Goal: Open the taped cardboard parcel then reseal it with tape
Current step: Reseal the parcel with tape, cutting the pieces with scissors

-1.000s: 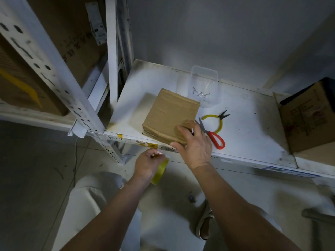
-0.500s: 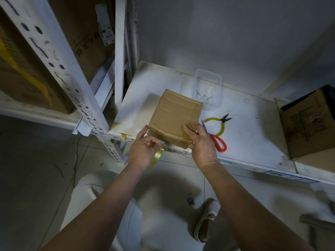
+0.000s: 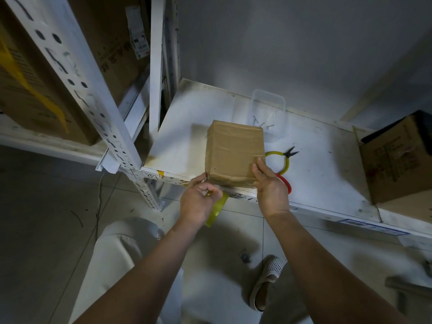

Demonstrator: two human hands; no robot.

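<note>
The taped cardboard parcel [image 3: 235, 152] sits at the front edge of a scuffed white metal shelf [image 3: 327, 174], against a plain grey wall, with a clear plastic tub [image 3: 268, 113] of nails behind it and yellow-handled pliers [image 3: 284, 157] beside it. The left hand [image 3: 198, 202] curls round a roll of yellowish tape [image 3: 216, 212] at the parcel's near left corner, while the right hand [image 3: 271, 188] lies with straight fingers against its near right corner. An open cardboard box [image 3: 397, 160] stands further right, above a pale tiled floor [image 3: 46, 218].
</note>
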